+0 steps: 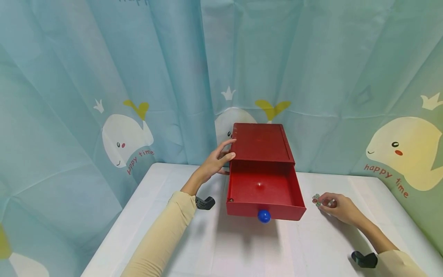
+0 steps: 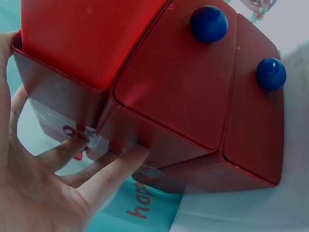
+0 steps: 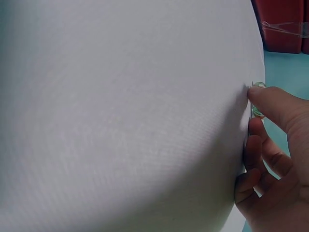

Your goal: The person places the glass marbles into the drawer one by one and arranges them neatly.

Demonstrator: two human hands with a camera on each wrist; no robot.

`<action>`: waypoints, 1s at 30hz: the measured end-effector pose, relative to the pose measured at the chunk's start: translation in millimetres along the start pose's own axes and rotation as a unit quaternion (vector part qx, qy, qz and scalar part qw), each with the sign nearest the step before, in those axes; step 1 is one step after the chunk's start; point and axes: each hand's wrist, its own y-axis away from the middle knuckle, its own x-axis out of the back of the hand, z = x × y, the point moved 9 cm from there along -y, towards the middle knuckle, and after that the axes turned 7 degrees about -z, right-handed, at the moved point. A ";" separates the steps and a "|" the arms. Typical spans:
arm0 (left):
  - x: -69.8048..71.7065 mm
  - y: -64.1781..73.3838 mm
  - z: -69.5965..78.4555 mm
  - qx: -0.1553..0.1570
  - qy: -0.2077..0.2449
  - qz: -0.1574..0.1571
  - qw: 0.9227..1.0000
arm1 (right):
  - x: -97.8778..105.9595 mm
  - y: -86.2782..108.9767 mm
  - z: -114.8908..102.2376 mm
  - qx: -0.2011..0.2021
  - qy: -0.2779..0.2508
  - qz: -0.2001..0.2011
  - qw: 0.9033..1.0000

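A red drawer cabinet (image 1: 261,142) has its top drawer (image 1: 266,211) pulled out, with a blue round knob (image 1: 264,216) on the front. My left hand (image 1: 212,165) rests on the cabinet's left side. In the left wrist view, spread fingers (image 2: 113,174) touch that side, low down by clear tape (image 2: 63,121). To the right of the cabinet, my right hand (image 1: 340,207) pinches a small cluster of red and green glassy beads (image 1: 316,200) at the table top. The right wrist view has the thumb partly hiding the beads (image 3: 259,112).
Two lower drawers with blue knobs (image 2: 271,74) are closed. The white-covered table (image 1: 249,250) ends at a blue curtain (image 1: 311,77) printed with whales. A small brownish spot (image 1: 231,200) shows in the open drawer's front left corner. Black wrist bands (image 1: 364,260) sit on both arms.
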 end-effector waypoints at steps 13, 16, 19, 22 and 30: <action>2.1 -0.2 1.0 -0.003 -0.008 0.008 1.000 | 0.5 -0.6 -0.9 0.001 0.010 0.002 1.000; 2.8 -0.1 1.1 -0.002 -0.010 0.010 1.000 | 1.0 -1.0 -1.5 0.000 0.010 0.000 1.000; 2.9 0.2 1.4 -0.001 -0.012 0.011 1.000 | 1.3 -1.5 -2.7 0.003 0.012 -0.005 1.000; 2.7 0.6 0.9 0.001 -0.008 0.011 1.000 | 1.6 -2.8 -3.8 0.008 0.015 -0.012 1.000; 1.8 0.4 -2.5 0.003 -0.001 0.010 1.000 | -0.6 -5.2 -4.7 0.009 0.012 -0.045 0.999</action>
